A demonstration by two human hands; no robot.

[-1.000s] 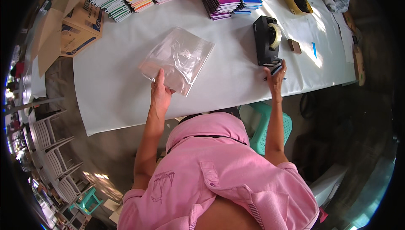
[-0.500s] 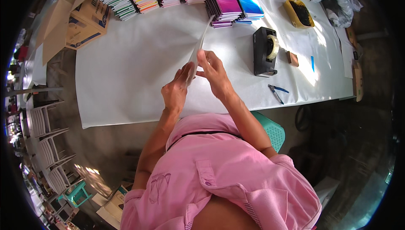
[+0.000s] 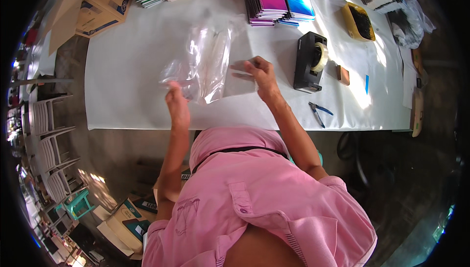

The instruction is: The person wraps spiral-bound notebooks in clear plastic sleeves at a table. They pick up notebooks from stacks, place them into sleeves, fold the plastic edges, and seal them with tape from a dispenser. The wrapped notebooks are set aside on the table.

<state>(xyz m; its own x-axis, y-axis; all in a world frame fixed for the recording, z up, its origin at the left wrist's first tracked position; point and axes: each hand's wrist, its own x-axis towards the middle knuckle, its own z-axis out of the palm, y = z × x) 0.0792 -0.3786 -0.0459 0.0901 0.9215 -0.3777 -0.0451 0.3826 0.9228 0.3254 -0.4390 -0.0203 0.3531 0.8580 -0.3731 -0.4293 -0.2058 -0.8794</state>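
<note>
A clear plastic bag, glossy and creased, is spread between my hands just above the white-covered table. My left hand pinches its near left part, thumb and fingers together. On the other side, my right hand has the bag's right edge between the thumb and the fingers; those fingers are blurred and seem to show through the film. Nothing can be seen inside the bag.
Stacked spiral notebooks line the table's far side. To the right are a black tape dispenser, a small brown block, a blue strip, pliers and a yellow tub. A cardboard box stands far left.
The bag, narrow and nearly edge-on before, is now opened out flat and wide. My hands have moved apart, the left one to the left and the right one slightly right.
</note>
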